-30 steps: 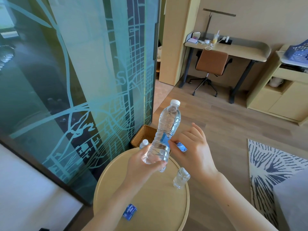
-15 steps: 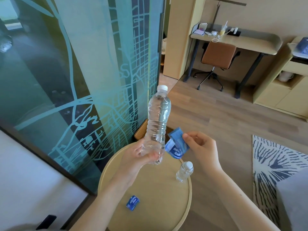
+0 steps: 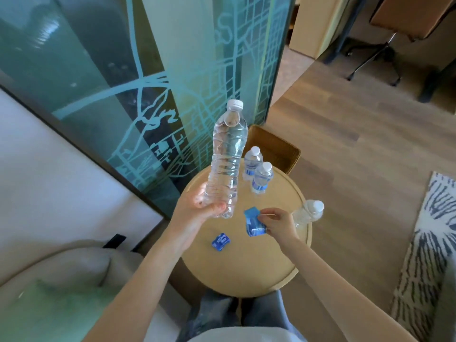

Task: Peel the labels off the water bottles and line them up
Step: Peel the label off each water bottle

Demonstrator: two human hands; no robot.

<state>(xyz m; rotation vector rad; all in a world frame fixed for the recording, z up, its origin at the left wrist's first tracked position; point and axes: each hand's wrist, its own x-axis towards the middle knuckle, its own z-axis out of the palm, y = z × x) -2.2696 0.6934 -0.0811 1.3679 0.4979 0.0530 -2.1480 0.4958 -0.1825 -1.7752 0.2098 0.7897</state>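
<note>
My left hand grips the base of a clear bare water bottle with a white cap, held upright above the round wooden table. My right hand pinches a crumpled blue label just above the tabletop. A second blue label lies folded on the table. Two small bottles with blue labels stand at the table's far side. A bare bottle stands at the right edge, partly behind my right hand.
A woven basket sits on the floor behind the table. A glass panel with a map pattern rises to the left. A pale seat is at lower left, a patterned rug to the right, a desk chair far back.
The label came fully off the bottle; my right hand carried it down toward the table. The camera tilted down, bringing the two labelled bottles and my knees into view.
</note>
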